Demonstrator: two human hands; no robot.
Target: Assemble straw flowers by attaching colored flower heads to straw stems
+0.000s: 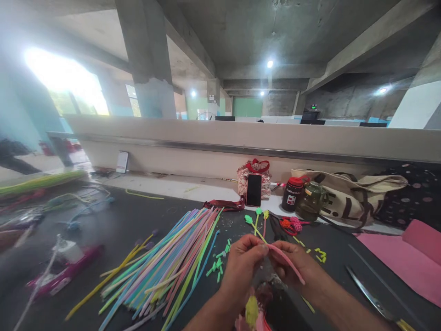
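Note:
In front of me my left hand (241, 262) pinches a pink pipe cleaner (287, 261) between thumb and fingertips. My right hand (301, 262) has its fingers closed on the same strip, whose free end slopes down across the fingers. Behind the hands lie thin stems with green tips (248, 219) and a yellow tip (265, 214); whether one stem touches the left fingers, I cannot tell. A large bundle of pastel pipe cleaners (168, 262) spreads to the left. Short green pieces (217, 266) lie beside my left hand, and short yellow pieces (321, 255) beyond the right.
A long metal blade (367, 289) and pink sheets (403, 257) are at the right. Along the back stand a phone (254, 190), a red-lidded bottle (292, 194), a green jar (309, 202) and a canvas bag (347, 195). A magenta object (69, 271) sits at the left.

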